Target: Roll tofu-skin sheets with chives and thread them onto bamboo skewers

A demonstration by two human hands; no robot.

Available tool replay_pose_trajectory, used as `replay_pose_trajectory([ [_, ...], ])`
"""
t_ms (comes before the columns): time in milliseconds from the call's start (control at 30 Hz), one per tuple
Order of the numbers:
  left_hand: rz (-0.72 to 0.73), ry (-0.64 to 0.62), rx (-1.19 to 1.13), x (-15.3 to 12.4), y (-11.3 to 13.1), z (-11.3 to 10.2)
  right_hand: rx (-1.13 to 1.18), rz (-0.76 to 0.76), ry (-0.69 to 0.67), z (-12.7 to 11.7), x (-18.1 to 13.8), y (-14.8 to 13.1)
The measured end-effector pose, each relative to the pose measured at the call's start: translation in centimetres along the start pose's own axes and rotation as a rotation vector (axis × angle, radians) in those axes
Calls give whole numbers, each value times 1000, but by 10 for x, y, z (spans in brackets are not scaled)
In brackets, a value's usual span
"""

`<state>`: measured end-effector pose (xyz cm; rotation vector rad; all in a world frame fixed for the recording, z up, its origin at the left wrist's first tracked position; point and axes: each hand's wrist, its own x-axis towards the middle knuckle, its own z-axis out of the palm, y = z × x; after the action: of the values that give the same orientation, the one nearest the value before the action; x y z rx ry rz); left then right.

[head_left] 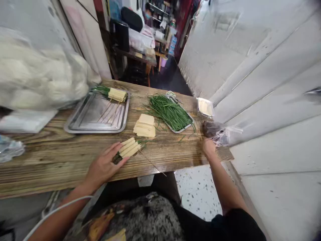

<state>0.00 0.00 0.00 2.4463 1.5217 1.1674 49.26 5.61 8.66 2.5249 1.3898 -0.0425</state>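
My left hand (pixel 106 164) is closed around a row of several pale yellow tofu-skin rolls (pixel 129 147), thumb on the near side and fingers on the far side. Green chive ends stick out of the rolls, and a thin bamboo skewer (pixel 152 163) runs from them toward the table's front edge. At the right end of the table, my right hand (pixel 208 147) is curled beside a dark plastic bag (pixel 215 130). Thin bamboo skewers (pixel 198 130) lie just beyond its fingertips. What its fingers hold, if anything, is hidden.
A stack of tofu-skin squares (pixel 144 125) lies mid-table. Chives (pixel 170 112) heap a tray, with scissors (pixel 172 95) behind. A metal tray (pixel 97 129) holds finished-looking rolls (pixel 117 94) and skewers. A small white container (pixel 205 107) stands by the wall; a large bag (pixel 42 73) sits left.
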Motion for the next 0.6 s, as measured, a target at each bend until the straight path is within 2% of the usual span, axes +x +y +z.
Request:
replay_pose_trajectory([
  [200, -33, 9, -41, 0, 0, 0, 6, -9, 12, -4, 1, 5],
  [400, 64, 21, -43, -4, -6, 3, 22, -13, 91, -7, -10, 4],
  [600, 122, 62, -72, -5, -5, 6, 81, -27, 162, -26, -23, 10],
])
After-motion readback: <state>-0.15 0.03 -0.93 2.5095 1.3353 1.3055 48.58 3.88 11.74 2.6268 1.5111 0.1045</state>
